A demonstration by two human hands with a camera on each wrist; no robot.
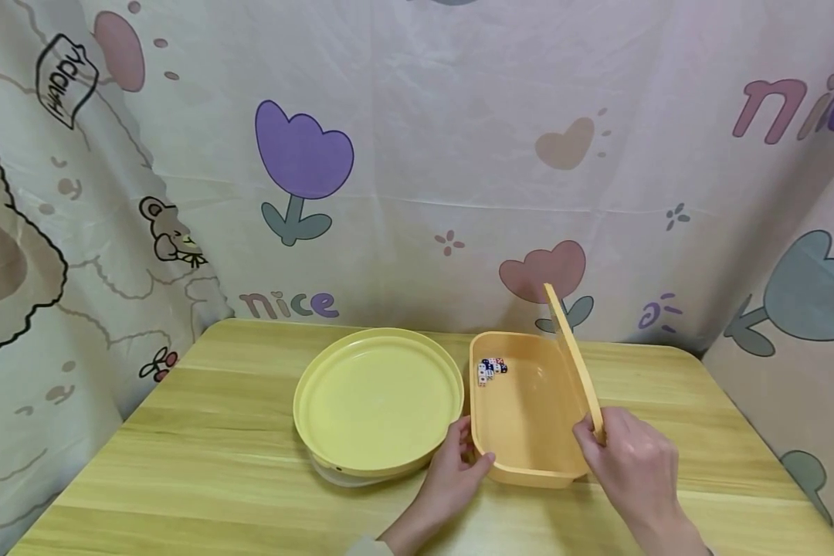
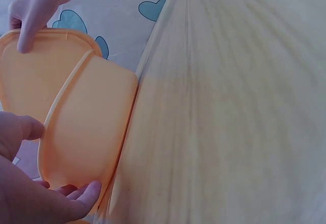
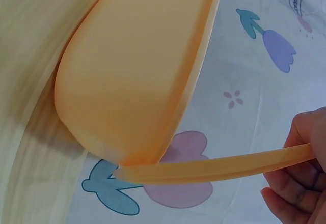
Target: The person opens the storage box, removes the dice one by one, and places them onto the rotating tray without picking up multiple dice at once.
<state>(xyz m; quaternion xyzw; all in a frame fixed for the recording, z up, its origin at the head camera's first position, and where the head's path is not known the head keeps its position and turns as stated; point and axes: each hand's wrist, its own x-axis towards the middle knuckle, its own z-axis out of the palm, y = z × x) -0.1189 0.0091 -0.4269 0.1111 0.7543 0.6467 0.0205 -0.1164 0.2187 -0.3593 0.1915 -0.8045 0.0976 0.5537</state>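
An orange rectangular plastic box (image 1: 524,432) stands uncovered on the table. Several small dice (image 1: 490,368), white and dark, lie in its far left corner. My left hand (image 1: 450,467) holds the box's near left corner; in the left wrist view the thumb meets the rim while the fingers curl along the wall low down. With my right hand (image 1: 635,455) I grip the near end of the matching orange lid (image 1: 575,361). The lid is tipped up almost on edge over the box's right side. In the right wrist view its far end meets the box rim.
Just left of the box is a round yellow lidded container (image 1: 382,401), with a pale base showing under its near edge. Both stand on a wood-grain table (image 1: 201,432). A printed cloth (image 1: 417,154) hangs behind the table and along its sides.
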